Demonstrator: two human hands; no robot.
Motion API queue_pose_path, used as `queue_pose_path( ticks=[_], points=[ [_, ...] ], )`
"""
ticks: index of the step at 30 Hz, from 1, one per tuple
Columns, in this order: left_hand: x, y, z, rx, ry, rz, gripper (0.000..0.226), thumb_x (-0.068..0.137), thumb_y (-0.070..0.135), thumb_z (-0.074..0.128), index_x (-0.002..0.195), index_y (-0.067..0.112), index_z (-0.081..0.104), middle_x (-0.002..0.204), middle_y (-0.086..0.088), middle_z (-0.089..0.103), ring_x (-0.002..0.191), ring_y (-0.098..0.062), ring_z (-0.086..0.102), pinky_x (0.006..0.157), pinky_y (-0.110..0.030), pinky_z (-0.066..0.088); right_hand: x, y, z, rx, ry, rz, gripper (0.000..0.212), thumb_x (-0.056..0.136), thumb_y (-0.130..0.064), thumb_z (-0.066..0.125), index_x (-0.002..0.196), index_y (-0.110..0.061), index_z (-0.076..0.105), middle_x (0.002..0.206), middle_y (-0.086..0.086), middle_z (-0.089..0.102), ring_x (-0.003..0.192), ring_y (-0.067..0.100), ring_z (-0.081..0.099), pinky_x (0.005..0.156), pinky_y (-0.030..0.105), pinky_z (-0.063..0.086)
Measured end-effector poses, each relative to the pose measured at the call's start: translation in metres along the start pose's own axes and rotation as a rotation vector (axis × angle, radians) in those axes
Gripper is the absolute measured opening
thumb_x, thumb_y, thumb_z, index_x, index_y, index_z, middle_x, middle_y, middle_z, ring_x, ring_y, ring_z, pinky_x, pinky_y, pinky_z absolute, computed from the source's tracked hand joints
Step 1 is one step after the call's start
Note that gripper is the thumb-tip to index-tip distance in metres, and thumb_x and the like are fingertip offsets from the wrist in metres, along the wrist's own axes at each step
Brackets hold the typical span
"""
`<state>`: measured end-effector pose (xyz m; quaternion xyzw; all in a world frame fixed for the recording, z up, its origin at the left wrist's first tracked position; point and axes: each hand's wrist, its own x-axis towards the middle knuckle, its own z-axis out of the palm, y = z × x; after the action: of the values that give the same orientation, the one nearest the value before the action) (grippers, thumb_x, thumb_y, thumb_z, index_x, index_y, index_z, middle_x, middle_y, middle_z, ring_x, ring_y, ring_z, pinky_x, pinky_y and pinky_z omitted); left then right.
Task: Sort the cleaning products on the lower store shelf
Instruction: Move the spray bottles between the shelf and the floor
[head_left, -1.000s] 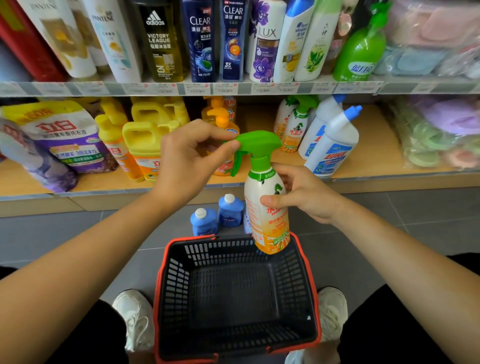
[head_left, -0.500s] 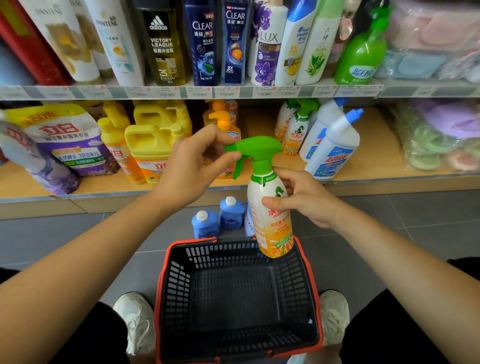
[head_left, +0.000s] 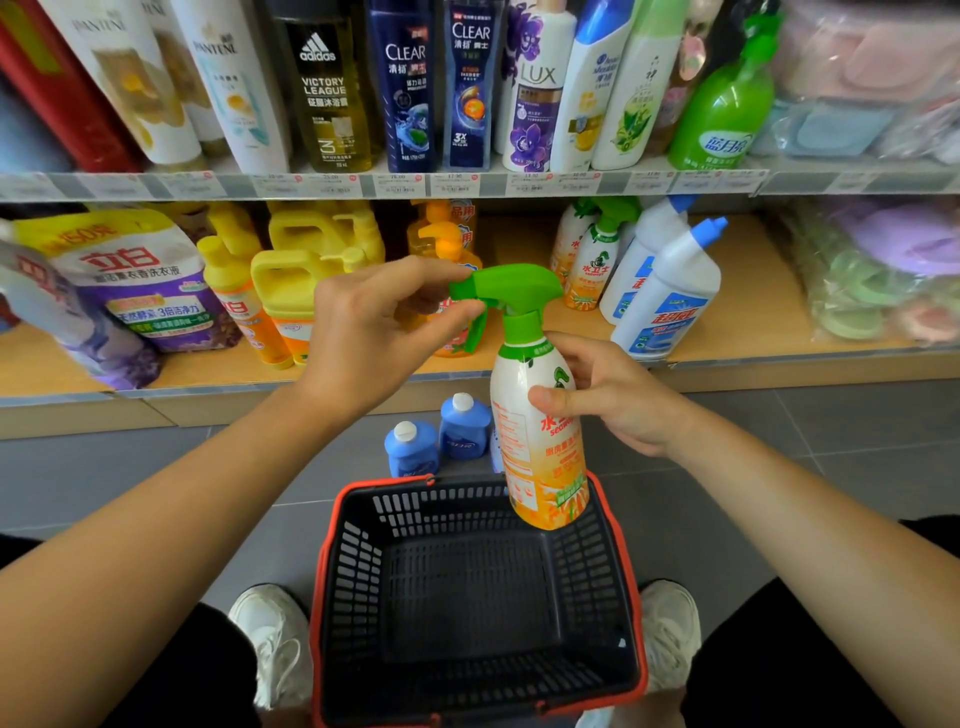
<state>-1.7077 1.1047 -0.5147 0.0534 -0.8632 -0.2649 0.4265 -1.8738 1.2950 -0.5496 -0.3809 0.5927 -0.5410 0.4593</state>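
A white-and-orange spray bottle with a green trigger head hangs upright over the far rim of the basket. My right hand grips its body from the right. My left hand pinches the nozzle tip of the green head between thumb and fingers. On the lower shelf stand matching spray bottles, two white toilet-cleaner bottles with blue caps, yellow detergent jugs, an orange pump bottle and purple refill pouches.
A black basket with a red rim sits on the grey floor between my white shoes. Two small blue bottles stand on the floor behind it. The upper shelf holds shampoo and body wash. Bagged sponges fill the shelf's right end.
The spray bottle and both hands have held nearly the same place, drifting a little. My left fingers have closed onto the nozzle tip.
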Motion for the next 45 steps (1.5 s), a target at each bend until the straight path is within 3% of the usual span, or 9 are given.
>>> queue_pose_path(
  ticks=[7, 12, 21, 27, 32, 35, 37, 39, 45],
  points=[
    [-0.002, -0.002, 0.007, -0.068, -0.027, -0.094, 0.028, 0.095, 0.008, 0.068, 0.124, 0.010, 0.068, 0.105, 0.000, 0.072, 0.093, -0.010, 0.069, 0.083, -0.030, 0.059, 0.000, -0.001, 0.001, 0.024, 0.058, -0.022, 0.035, 0.083, -0.015, 0.074, 0.114, -0.031, 0.071, 0.114, -0.002, 0.074, 0.108, 0.013, 0.069, 0.083, 0.024, 0.055],
    [-0.020, -0.001, 0.019, -0.333, -0.166, -0.482, 0.055, 0.094, 0.005, 0.068, 0.143, 0.020, 0.050, 0.119, 0.000, 0.071, 0.103, -0.007, 0.068, 0.088, -0.027, 0.057, 0.002, 0.001, 0.001, 0.059, 0.209, -0.016, 0.041, 0.080, -0.021, 0.078, 0.119, -0.023, 0.066, 0.116, 0.004, 0.074, 0.109, 0.020, 0.070, 0.086, 0.030, 0.058],
    [-0.067, 0.016, 0.051, -0.284, -0.770, -0.765, 0.100, 0.049, 0.071, 0.081, 0.134, 0.030, 0.050, 0.122, 0.014, 0.066, 0.110, -0.005, 0.065, 0.097, -0.040, 0.056, 0.004, -0.001, 0.007, 0.265, 0.401, 0.026, 0.052, 0.073, -0.029, 0.078, 0.120, -0.011, 0.064, 0.111, 0.011, 0.074, 0.102, 0.025, 0.072, 0.082, 0.042, 0.060],
    [-0.070, 0.014, 0.055, -0.397, -0.525, -0.859, 0.079, 0.049, 0.054, 0.087, 0.116, 0.021, 0.063, 0.106, 0.003, 0.073, 0.096, -0.016, 0.071, 0.089, -0.047, 0.058, 0.003, -0.003, -0.002, 0.236, 0.458, 0.066, 0.044, 0.084, -0.038, 0.073, 0.118, -0.010, 0.068, 0.113, 0.010, 0.074, 0.103, 0.026, 0.073, 0.080, 0.048, 0.061],
    [-0.059, 0.005, 0.047, -0.501, -0.240, -0.875, 0.069, 0.061, 0.024, 0.094, 0.122, 0.015, 0.061, 0.112, -0.006, 0.073, 0.100, -0.025, 0.073, 0.082, -0.039, 0.061, -0.005, -0.010, -0.014, -0.158, 0.543, 0.292, 0.051, 0.087, -0.058, 0.068, 0.100, -0.009, 0.071, 0.079, 0.009, 0.078, 0.071, 0.026, 0.077, 0.061, 0.039, 0.063],
    [-0.045, 0.002, 0.040, -0.394, -0.192, -0.783, 0.061, 0.067, 0.015, 0.093, 0.120, 0.014, 0.062, 0.113, -0.005, 0.071, 0.103, -0.025, 0.071, 0.079, -0.037, 0.062, -0.007, -0.008, -0.023, -0.548, 0.651, 0.069, 0.031, 0.084, -0.042, 0.079, 0.074, -0.013, 0.074, 0.062, 0.000, 0.072, 0.061, 0.015, 0.072, 0.059, 0.028, 0.060],
    [-0.040, 0.004, 0.038, -0.289, -0.209, -0.720, 0.062, 0.067, 0.015, 0.094, 0.120, 0.013, 0.062, 0.115, -0.006, 0.067, 0.105, -0.025, 0.067, 0.084, -0.044, 0.060, -0.007, -0.011, -0.022, -0.685, 0.573, -0.155, 0.016, 0.077, -0.030, 0.085, 0.085, -0.021, 0.074, 0.079, -0.010, 0.072, 0.077, 0.004, 0.069, 0.070, 0.019, 0.055],
    [-0.040, 0.007, 0.038, -0.273, -0.232, -0.697, 0.060, 0.066, 0.016, 0.094, 0.117, 0.016, 0.062, 0.113, -0.004, 0.065, 0.105, -0.023, 0.066, 0.084, -0.042, 0.060, -0.006, -0.008, -0.016, -0.747, 0.339, -0.213, 0.056, 0.070, -0.029, 0.090, 0.121, -0.028, 0.067, 0.113, -0.012, 0.065, 0.105, -0.001, 0.059, 0.086, 0.012, 0.047],
    [-0.043, 0.012, 0.041, -0.369, -0.299, -0.623, 0.066, 0.065, 0.022, 0.095, 0.120, 0.028, 0.060, 0.118, 0.006, 0.063, 0.111, -0.014, 0.064, 0.086, -0.033, 0.060, -0.003, 0.003, -0.005, -0.812, 0.138, -0.186, 0.089, 0.069, -0.031, 0.092, 0.146, -0.034, 0.047, 0.137, -0.009, 0.054, 0.126, 0.011, 0.051, 0.103, 0.042, 0.048]
  ],
)
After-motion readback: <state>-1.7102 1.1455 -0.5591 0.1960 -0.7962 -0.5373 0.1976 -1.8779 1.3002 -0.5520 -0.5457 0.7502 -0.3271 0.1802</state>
